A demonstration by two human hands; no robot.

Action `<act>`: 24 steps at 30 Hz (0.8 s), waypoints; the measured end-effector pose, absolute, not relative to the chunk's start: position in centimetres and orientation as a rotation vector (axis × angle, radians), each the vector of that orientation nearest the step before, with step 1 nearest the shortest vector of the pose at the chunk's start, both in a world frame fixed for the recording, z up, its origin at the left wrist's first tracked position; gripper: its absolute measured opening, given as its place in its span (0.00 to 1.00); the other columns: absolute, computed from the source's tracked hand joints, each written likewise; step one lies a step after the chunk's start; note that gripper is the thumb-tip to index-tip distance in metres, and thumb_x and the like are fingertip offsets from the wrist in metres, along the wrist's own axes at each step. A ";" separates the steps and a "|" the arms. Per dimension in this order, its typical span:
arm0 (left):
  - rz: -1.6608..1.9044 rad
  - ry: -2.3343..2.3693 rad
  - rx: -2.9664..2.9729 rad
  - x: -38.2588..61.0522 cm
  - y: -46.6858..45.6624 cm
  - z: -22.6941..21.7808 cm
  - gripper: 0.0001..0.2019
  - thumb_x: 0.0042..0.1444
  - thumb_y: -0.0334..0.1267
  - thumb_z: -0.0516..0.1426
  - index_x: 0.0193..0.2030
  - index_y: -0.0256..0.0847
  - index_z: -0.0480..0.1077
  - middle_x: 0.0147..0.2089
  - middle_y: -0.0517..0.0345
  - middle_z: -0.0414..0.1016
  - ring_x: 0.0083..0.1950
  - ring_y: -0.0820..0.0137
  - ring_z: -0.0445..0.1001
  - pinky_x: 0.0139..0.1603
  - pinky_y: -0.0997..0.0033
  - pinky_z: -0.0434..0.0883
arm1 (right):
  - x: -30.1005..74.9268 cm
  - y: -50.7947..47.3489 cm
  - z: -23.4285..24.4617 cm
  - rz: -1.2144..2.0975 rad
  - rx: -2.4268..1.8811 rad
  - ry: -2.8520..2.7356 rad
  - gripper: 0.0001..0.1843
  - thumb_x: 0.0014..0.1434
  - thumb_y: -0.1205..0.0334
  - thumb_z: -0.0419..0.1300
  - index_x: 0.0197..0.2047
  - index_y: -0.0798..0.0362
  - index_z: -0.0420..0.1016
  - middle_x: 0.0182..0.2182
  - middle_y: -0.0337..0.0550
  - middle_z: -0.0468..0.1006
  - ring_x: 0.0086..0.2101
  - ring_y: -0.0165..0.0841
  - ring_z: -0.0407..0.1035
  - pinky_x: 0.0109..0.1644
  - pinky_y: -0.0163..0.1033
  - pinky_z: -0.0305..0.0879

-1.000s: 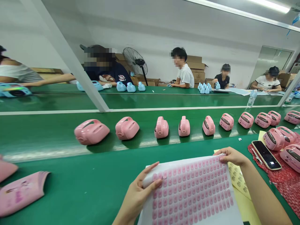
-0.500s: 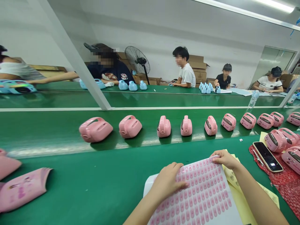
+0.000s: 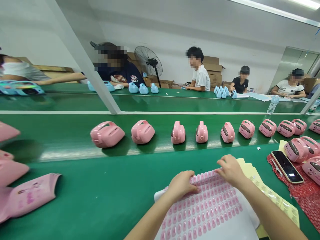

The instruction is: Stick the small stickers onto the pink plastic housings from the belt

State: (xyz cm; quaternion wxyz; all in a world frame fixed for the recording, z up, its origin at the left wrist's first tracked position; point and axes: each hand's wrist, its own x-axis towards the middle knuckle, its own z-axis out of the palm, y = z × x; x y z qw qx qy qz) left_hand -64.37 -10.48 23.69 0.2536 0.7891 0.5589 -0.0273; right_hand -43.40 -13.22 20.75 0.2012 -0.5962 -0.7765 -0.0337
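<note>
A white sheet of stickers (image 3: 200, 213) with rows of small pink oval labels lies in front of me, its upper edge bent up. My left hand (image 3: 183, 185) grips its upper left side, thumb on top of the labels. At the upper right edge, my right hand (image 3: 230, 170) has thumb and finger closed on the sheet; the fingertips are partly hidden. Under the sheet, a white piece (image 3: 158, 196) sticks out on the left. Yellow backing sheets (image 3: 270, 191) lie beneath my right forearm.
Pink handled cases (image 3: 107, 135) stand in a row on the green belt (image 3: 160, 150). A phone (image 3: 287, 166) and more pink cases (image 3: 296, 150) rest on red bubble wrap (image 3: 308, 203). At left lies a printed pink pouch-like piece (image 3: 32, 195). Several people sit across the belt.
My right hand has shifted slightly left along the sheet's upper edge, and that edge now bends. The view has turned slightly left, bringing more pink cases in at the left.
</note>
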 end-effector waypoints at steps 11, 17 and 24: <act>0.003 1.522 2.211 -66.7 -10.3 23.0 0.23 0.57 0.52 0.40 0.23 0.43 0.66 0.30 0.53 0.77 0.34 0.61 0.74 0.29 0.70 0.60 | -45.1 -9.5 18.6 -0.033 -1.855 -2.369 0.26 0.63 0.52 0.43 0.24 0.53 0.75 0.23 0.46 0.77 0.25 0.32 0.69 0.26 0.35 0.49; -0.040 1.618 2.319 -65.8 -10.7 21.7 0.19 0.58 0.49 0.44 0.30 0.41 0.69 0.36 0.47 0.78 0.40 0.56 0.75 0.35 0.67 0.61 | -46.6 -9.4 19.2 -0.041 -1.881 -2.380 0.23 0.64 0.56 0.45 0.28 0.55 0.76 0.27 0.50 0.78 0.31 0.37 0.71 0.28 0.36 0.53; -0.031 1.631 2.335 -66.3 -9.3 22.1 0.21 0.60 0.50 0.41 0.32 0.43 0.69 0.35 0.52 0.79 0.40 0.60 0.76 0.33 0.70 0.62 | -49.3 -9.3 18.8 0.009 -1.817 -2.440 0.21 0.63 0.55 0.47 0.29 0.53 0.77 0.27 0.47 0.79 0.30 0.34 0.72 0.30 0.35 0.54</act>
